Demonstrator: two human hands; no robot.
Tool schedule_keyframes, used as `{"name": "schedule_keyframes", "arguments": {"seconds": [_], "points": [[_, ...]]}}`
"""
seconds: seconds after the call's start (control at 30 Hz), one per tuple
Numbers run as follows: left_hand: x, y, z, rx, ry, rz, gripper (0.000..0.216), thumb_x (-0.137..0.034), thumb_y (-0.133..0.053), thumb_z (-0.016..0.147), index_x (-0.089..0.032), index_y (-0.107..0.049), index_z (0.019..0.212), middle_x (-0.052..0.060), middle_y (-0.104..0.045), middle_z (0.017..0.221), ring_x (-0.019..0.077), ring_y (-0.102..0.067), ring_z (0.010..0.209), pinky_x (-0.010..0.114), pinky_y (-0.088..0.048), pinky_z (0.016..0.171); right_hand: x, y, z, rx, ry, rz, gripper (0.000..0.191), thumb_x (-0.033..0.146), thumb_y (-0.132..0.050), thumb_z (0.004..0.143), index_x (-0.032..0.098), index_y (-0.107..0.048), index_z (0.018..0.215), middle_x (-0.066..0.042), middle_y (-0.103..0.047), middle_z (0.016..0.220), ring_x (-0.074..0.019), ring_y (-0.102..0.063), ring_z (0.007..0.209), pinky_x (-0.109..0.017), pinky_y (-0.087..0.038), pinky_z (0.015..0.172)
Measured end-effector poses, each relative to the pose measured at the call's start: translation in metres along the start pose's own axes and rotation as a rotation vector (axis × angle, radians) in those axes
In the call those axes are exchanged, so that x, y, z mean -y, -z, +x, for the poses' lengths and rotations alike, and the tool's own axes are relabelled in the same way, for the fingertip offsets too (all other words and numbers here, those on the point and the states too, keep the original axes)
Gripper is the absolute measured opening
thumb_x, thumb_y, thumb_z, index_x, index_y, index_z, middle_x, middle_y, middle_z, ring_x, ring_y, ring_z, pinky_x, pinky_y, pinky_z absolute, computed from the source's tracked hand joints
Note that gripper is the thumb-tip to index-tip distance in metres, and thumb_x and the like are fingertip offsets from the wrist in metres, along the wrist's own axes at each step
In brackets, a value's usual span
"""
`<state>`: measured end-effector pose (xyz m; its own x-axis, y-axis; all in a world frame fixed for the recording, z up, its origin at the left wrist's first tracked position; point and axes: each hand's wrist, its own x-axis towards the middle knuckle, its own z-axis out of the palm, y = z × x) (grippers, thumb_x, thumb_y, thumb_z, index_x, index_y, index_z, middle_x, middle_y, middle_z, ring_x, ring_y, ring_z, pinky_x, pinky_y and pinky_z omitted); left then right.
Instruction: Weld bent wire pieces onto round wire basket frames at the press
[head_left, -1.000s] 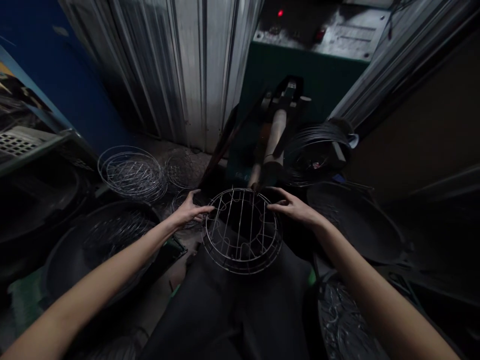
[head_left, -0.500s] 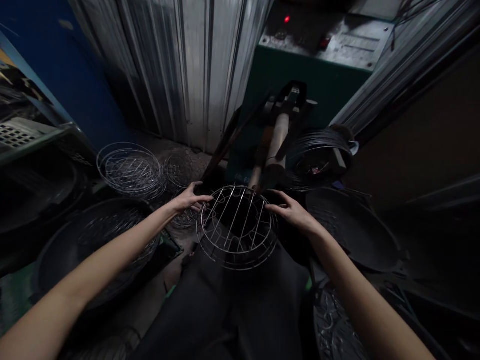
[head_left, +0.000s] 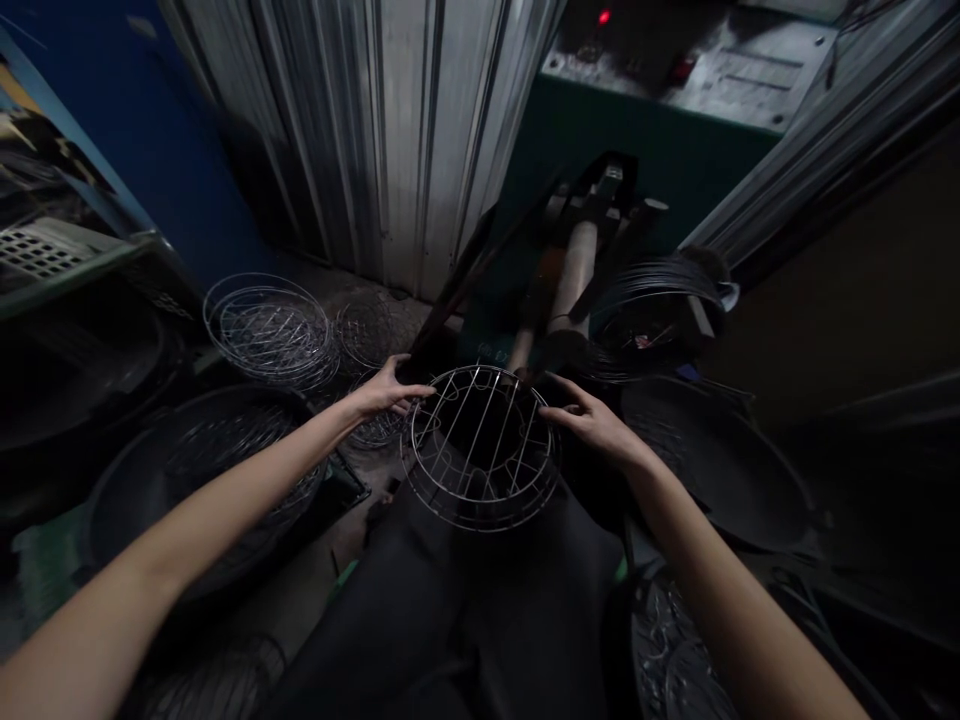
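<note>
A round wire rack [head_left: 480, 440] with parallel bars across its top ring and a wider ring below is held over my lap. My left hand [head_left: 391, 390] grips its left rim, thumb on top and fingers curled beneath. On the opposite rim my right hand [head_left: 589, 420] holds it the same way, with some fingertips hidden behind the wire. The rack's far edge lies close to the dark lower end of a machine's electrode arm [head_left: 523, 350].
A green machine [head_left: 660, 150] with a red light stands ahead. Wire racks [head_left: 274, 335] are piled on the floor at left. Black basins hold wire parts at left [head_left: 112, 500] and right [head_left: 720, 470]. A wire coil [head_left: 660, 280] lies beside the machine.
The view has shifted slightly, so the surroundings sit a little further right. Both hands keep hold of the rack, whose tilt has changed slightly.
</note>
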<state>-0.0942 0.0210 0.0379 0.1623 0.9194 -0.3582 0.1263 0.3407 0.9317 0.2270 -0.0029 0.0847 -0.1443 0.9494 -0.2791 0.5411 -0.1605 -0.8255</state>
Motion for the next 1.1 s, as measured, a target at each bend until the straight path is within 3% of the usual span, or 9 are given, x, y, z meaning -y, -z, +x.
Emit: {"name": "schedule_keyframes", "arguments": {"seconds": [0.27, 0.47, 0.73, 1.0, 1.1], "points": [[0.001, 0.001, 0.002, -0.005, -0.019, 0.015, 0.102, -0.035, -0.082, 0.059, -0.022, -0.019, 0.138, 0.001, -0.063, 0.067, 0.0101, -0.058, 0.05, 0.021, -0.047, 0.051, 0.001, -0.002, 0.001, -0.004, -0.001, 0.03, 0.076, 0.039, -0.067, 0.073, 0.025, -0.036, 0.141, 0.001, -0.063, 0.07, -0.0175, -0.061, 0.07, -0.031, -0.05, 0.068], [-0.001, 0.003, 0.005, -0.009, 0.004, 0.042, 0.104, -0.035, -0.082, 0.059, -0.023, -0.017, 0.139, 0.006, -0.068, 0.076, 0.0164, -0.065, 0.056, 0.026, -0.052, 0.055, -0.005, -0.003, 0.003, -0.019, 0.032, 0.033, 0.077, 0.041, -0.068, 0.073, 0.026, -0.036, 0.141, 0.001, -0.063, 0.068, -0.0165, -0.06, 0.067, -0.033, -0.05, 0.072], [-0.002, 0.002, 0.008, -0.028, 0.006, 0.09, 0.101, -0.036, -0.081, 0.06, -0.025, -0.018, 0.138, 0.005, -0.068, 0.077, 0.0149, -0.065, 0.055, 0.025, -0.052, 0.055, -0.011, 0.001, 0.008, -0.005, 0.071, 0.152, 0.09, 0.037, -0.073, 0.07, 0.024, -0.026, 0.145, -0.007, -0.064, 0.109, -0.019, -0.063, 0.087, -0.036, -0.05, 0.085], [0.013, -0.005, -0.008, -0.01, -0.039, 0.046, 0.106, -0.036, -0.083, 0.057, -0.025, -0.017, 0.138, 0.004, -0.067, 0.075, 0.0096, -0.06, 0.053, 0.019, -0.047, 0.052, -0.021, 0.002, -0.001, -0.042, 0.047, -0.032, 0.097, 0.042, -0.076, 0.066, 0.025, -0.023, 0.146, -0.008, -0.062, 0.115, -0.0227, -0.061, 0.096, -0.039, -0.047, 0.09], [0.015, -0.007, -0.009, 0.004, -0.027, 0.025, 0.106, -0.035, -0.083, 0.056, -0.024, -0.016, 0.138, 0.003, -0.067, 0.072, 0.0088, -0.059, 0.052, 0.019, -0.046, 0.052, -0.026, 0.001, -0.006, -0.072, 0.03, -0.056, 0.095, 0.04, -0.076, 0.067, 0.027, -0.024, 0.146, -0.006, -0.065, 0.106, -0.0228, -0.063, 0.094, -0.04, -0.046, 0.091]]}}
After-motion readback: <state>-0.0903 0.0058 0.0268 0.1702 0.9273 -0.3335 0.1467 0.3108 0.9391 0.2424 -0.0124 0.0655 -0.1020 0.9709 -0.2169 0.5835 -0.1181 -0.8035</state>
